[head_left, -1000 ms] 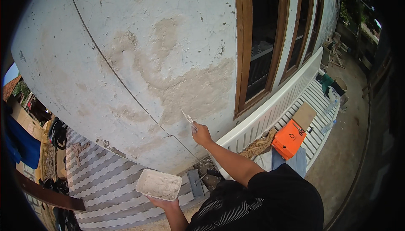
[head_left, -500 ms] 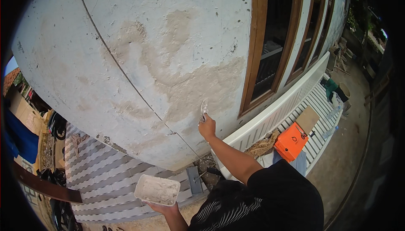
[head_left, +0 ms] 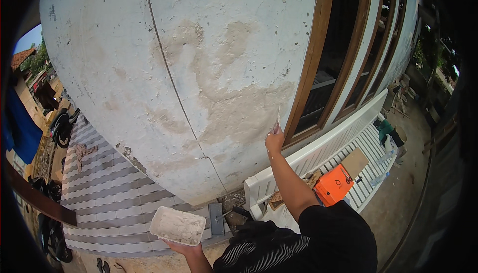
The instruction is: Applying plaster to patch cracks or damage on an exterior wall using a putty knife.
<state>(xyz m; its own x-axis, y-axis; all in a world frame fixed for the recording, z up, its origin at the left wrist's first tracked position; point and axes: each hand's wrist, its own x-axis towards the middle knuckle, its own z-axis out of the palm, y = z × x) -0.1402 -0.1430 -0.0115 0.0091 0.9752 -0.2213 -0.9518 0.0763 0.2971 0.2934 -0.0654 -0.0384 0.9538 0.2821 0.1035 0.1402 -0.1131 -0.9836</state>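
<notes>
My right hand point(head_left: 274, 141) is closed around a putty knife point(head_left: 277, 121), its blade seen nearly edge-on against the pale wall point(head_left: 249, 158). The blade is at the right end of a beige filler patch point(head_left: 239, 116), close to the brown window frame point(head_left: 311, 64). Low on the left, my left hand point(head_left: 185, 246) grips a white rectangular plastic tub point(head_left: 172, 239) from underneath, its fingers partly hidden. Beige putty point(head_left: 179, 223) lies thick inside the tub, which is tilted a little.
A white slatted bench point(head_left: 259, 186) runs along the wall under the windows. On it sit an orange box point(head_left: 332, 186), scissors point(head_left: 347, 174) and a brown board point(head_left: 355, 162). A grey plastering float point(head_left: 216, 219) lies by the wall's foot, beside striped tiles point(head_left: 109, 198). Motorcycles point(head_left: 62, 126) stand left.
My right hand has moved the putty knife rightward over the patch towards the window frame, and the blade has turned edge-on. The whole view has shifted slightly. The tub stays in my left hand.
</notes>
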